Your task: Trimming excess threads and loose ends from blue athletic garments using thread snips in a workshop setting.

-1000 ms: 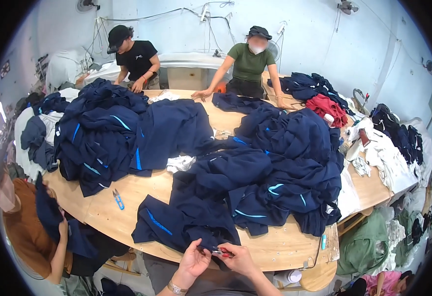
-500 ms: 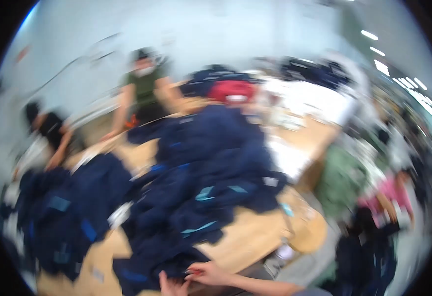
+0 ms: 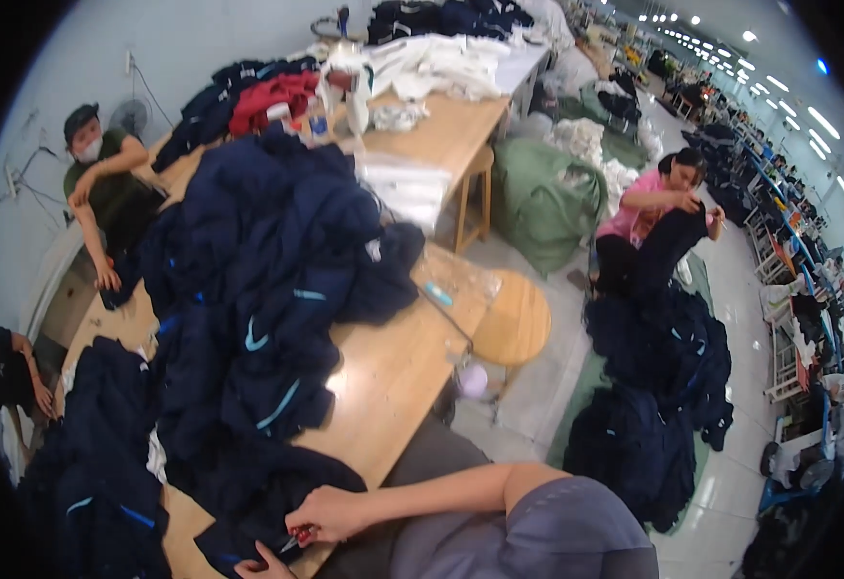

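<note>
At the lower edge, my right hand [image 3: 333, 512] is closed around small red-handled thread snips [image 3: 304, 534]. Their metal blades point down and left, over a navy garment [image 3: 248, 497] on the table's near end. Just left of the blade tips, my left hand [image 3: 268, 562] pinches the edge of that garment; part of this hand is cut off by the frame. Behind it rises a large heap of navy garments [image 3: 248, 241] with light blue trim. Another navy pile [image 3: 99, 434] lies to the left.
A wooden table [image 3: 383, 376] runs away from me, with a round stool [image 3: 514, 318] beside its right edge. Two co-workers [image 3: 113, 179] stand along the left side. At right, a person in pink [image 3: 649, 207] handles dark cloth above navy piles [image 3: 634, 444]. A green sack [image 3: 547, 203] stands behind.
My view has swung right and steadied, so the table and heap appear further left. More of my right arm shows. Both hands remain at the near garment, the snips now clearly seen.
</note>
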`<state>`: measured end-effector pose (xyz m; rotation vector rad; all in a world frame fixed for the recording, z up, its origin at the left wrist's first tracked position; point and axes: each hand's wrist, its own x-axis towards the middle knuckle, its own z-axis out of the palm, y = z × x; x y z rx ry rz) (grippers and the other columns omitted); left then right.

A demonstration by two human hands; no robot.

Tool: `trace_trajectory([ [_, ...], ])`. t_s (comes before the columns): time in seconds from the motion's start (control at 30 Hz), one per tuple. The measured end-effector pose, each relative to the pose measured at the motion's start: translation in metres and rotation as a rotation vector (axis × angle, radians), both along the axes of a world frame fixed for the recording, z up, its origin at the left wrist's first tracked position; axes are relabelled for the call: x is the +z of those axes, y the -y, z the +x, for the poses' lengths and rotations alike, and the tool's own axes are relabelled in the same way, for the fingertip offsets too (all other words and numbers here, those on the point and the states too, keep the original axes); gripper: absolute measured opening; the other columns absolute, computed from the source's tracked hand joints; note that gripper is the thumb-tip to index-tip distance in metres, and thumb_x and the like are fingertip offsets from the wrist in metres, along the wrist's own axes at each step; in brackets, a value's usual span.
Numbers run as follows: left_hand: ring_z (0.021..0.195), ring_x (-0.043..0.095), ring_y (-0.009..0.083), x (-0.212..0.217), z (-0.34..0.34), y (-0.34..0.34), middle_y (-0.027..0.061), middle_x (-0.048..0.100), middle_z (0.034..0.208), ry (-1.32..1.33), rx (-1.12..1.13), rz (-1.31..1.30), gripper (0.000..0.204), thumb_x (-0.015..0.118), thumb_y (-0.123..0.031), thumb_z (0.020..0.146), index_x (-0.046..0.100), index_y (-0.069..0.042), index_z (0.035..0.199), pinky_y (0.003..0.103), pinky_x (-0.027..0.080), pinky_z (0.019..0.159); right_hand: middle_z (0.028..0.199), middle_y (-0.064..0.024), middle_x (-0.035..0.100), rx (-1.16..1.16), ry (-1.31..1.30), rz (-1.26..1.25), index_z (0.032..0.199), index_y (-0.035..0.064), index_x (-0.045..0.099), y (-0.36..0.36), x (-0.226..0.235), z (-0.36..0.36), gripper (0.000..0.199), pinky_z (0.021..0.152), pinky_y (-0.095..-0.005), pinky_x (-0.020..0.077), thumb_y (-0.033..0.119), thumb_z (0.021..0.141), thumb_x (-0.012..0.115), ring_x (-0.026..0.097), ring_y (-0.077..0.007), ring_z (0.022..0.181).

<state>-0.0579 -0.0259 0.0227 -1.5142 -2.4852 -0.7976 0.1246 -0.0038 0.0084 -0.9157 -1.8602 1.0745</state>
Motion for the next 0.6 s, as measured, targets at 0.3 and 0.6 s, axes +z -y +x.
trace_trajectory([
  [0.3,0.051,0.057,0.024,-0.045,-0.049,0.006,0.0167,0.055,0.061,0.203,-0.175,-0.2,0.023,0.053,-0.015,0.084,0.057,0.005,0.073,0.037,0.047,0.048,0.069,-0.0101,0.06,0.008,0.035,0.12,0.086,0.0088,0.055,-0.001,-0.006,-0.003,0.018,0.054,-0.0377,0.0454,0.015,0.071,0.065,0.059,-0.0302,0.065],
  [0.6,0.06,0.061,0.0157,0.007,-0.048,-0.009,0.0042,0.064,0.073,2.01,-0.034,0.578,0.023,0.048,-0.026,0.09,0.061,-0.009,0.083,0.031,0.05,0.056,0.072,-0.0095,0.061,-0.083,0.021,0.051,0.092,0.01,0.058,-0.012,-0.002,0.006,0.019,0.054,-0.0327,0.0469,0.009,0.074,0.064,0.061,-0.0279,0.064],
])
